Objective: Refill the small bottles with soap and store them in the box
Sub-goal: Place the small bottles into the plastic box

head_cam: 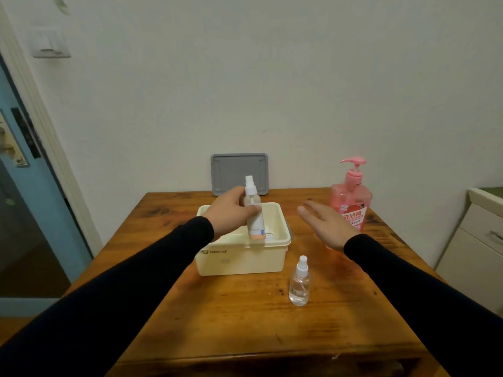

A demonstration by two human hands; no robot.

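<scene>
Spray bottle [254,213] in left hand [231,210], above box [242,257]

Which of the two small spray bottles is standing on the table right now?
The plain clear bottle, standing alone in front of the box. The other, labelled bottle is held in the left hand over the box.

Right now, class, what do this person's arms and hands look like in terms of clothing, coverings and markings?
Both arms wear long, plain black sleeves ending at the wrists, close-fitting, with no visible logo or pattern. The left hand and right hand are bare: no gloves, and no rings, watch or bracelets show in this view.
</scene>
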